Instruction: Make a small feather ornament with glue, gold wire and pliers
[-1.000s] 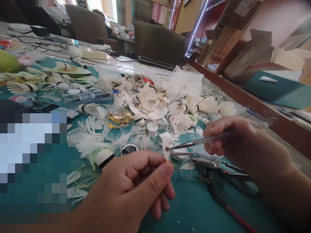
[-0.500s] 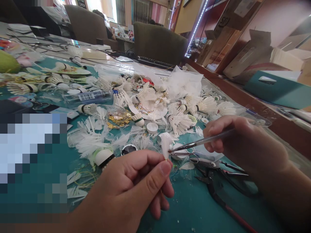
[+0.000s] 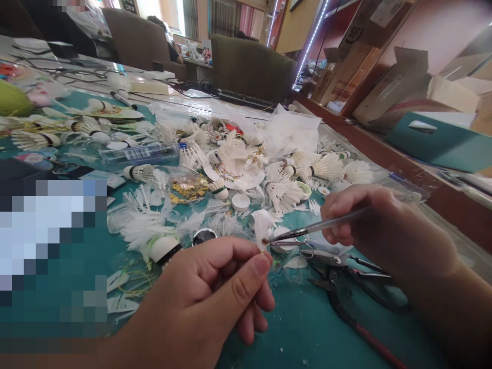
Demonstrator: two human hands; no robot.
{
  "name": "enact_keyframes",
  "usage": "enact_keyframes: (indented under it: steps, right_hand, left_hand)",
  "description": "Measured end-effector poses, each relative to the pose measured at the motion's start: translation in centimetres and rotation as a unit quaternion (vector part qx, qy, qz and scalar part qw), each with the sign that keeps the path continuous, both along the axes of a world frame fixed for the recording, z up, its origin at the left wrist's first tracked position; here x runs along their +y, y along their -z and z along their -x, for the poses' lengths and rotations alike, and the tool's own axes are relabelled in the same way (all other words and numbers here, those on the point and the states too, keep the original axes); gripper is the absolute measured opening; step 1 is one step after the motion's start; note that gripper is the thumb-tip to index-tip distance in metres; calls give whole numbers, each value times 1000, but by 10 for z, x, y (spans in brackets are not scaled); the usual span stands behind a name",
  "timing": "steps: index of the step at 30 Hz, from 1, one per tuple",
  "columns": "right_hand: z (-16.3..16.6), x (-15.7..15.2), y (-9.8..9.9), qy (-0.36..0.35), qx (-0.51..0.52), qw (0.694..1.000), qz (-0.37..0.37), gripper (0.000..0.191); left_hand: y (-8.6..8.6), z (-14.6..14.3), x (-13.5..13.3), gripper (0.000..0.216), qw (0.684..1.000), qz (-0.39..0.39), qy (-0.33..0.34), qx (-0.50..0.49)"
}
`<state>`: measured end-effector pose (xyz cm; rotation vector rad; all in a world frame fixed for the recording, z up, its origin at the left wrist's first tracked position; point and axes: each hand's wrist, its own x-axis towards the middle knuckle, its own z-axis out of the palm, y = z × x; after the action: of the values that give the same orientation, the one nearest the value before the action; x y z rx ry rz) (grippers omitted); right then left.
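Observation:
Between thumb and forefinger, my left hand (image 3: 226,287) pinches the lower end of a small white feather (image 3: 263,225), which stands upright. My right hand (image 3: 384,230) is closed round the handle of a thin paintbrush (image 3: 323,223). The brush's brown tip meets the feather's right side, low down. Behind my left hand, a shuttlecock cork (image 3: 166,250) with a black band lies on the green mat (image 3: 300,328). Beneath my right hand are pliers (image 3: 330,271) with a red handle and small scissors (image 3: 307,249), partly overlapping.
Several shuttlecocks (image 3: 326,166) and loose feathers (image 3: 142,225) crowd the table's middle. A white plate (image 3: 249,179), gold pieces (image 3: 190,189) in plastic and a round white lid (image 3: 241,202) sit among them. At right stands a teal box (image 3: 442,141); a person (image 3: 169,36) sits far back.
The brush tip has shifted slightly left, from the feather's edge onto its surface. My left hand keeps its pinch on the feather, almost still.

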<state>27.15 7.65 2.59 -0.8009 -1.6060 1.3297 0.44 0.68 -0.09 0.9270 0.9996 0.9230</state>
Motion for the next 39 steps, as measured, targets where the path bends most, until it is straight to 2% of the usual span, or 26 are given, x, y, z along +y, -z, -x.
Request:
enact_keyframes:
  steps: [8, 13, 18, 21, 27, 31, 35, 39]
  right_hand:
    - [-1, 0, -1, -10, 15, 1000, 8, 32]
    - [1, 2, 0, 2, 40, 998, 43, 29]
    - [0, 0, 1, -1, 13, 1000, 13, 33]
    - [-1, -1, 0, -7, -2, 1000, -10, 34]
    - [-1, 3, 0, 3, 22, 1000, 18, 31]
    - [-1, 3, 0, -3, 15, 1000, 7, 32]
    - [-2, 1, -2, -25, -8, 999, -20, 35]
    - [-2, 2, -2, -16, 13, 1000, 5, 30]
  left_hand:
    - [4, 1, 4, 29, 999, -8, 35, -10]
    - [2, -3, -1, 28, 1000, 6, -20, -16]
    - [4, -1, 3, 31, 1000, -3, 24, -18]
    - [7, 2, 4, 32, 999, -2, 26, -27]
    - [9, 4, 3, 36, 999, -8, 37, -29]
    - [13, 5, 4, 35, 999, -20, 40, -25]
    - [11, 3, 3, 37, 999, -22, 33, 3]
    - [3, -4, 7, 38, 998, -27, -11, 50]
